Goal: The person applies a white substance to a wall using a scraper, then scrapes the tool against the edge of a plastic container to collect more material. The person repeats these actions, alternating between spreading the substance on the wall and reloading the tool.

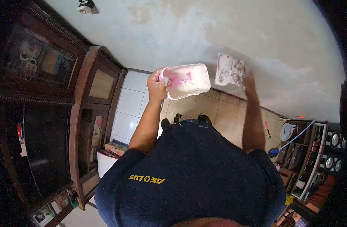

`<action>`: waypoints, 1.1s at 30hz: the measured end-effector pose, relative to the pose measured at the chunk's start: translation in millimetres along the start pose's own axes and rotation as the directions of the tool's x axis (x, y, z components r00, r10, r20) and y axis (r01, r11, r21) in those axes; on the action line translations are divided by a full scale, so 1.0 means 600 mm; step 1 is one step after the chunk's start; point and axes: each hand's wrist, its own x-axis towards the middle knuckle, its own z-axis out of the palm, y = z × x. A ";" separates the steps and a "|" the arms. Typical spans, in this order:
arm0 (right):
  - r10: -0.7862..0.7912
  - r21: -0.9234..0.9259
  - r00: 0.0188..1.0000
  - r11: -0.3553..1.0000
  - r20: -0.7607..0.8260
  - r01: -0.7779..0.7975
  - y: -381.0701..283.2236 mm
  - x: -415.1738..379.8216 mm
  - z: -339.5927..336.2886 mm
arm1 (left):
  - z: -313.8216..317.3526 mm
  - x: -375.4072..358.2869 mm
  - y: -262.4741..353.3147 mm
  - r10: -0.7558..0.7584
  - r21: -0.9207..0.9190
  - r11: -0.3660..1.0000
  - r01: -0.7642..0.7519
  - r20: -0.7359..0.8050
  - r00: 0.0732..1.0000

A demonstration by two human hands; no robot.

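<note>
My left hand [156, 86], speckled with white paste, grips a rectangular plastic tub [206, 75] by its left end, thumb over the rim. Whitish putty [194, 84] coats much of its inside, with pink patches showing through. To the right, my right hand [249, 78] is closed at the edge of a flat, squarish putty spreader [224, 70]; motion blurs the hand. Lumpy white putty covers the spreader's face. Tool and hand are close to the wall [177, 41], whose surface carries uneven pale and greyish patches.
A dark wooden cabinet [84, 106] stands along the left. Below lies a tiled floor [215, 108], with boxes [116, 147] beside the cabinet. A shelf unit [302, 151] is at right, near a blue-headed brush [273, 152]. A white fitting [85, 6] sits on the wall.
</note>
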 end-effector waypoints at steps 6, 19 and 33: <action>-0.230 -0.334 0.862 0.852 0.452 0.403 -0.243 0.040 -0.060 | -0.005 0.015 0.018 -0.240 -0.028 0.969 0.246 0.132 0.962; -0.052 -0.273 0.341 0.490 0.939 0.828 -0.204 0.006 0.149 | -0.006 0.071 -0.052 -0.335 0.165 0.940 0.299 0.286 0.898; 0.007 -0.226 0.469 0.883 0.883 0.411 -0.058 0.013 0.157 | -0.001 0.054 -0.129 -0.323 0.277 0.915 0.292 0.073 0.943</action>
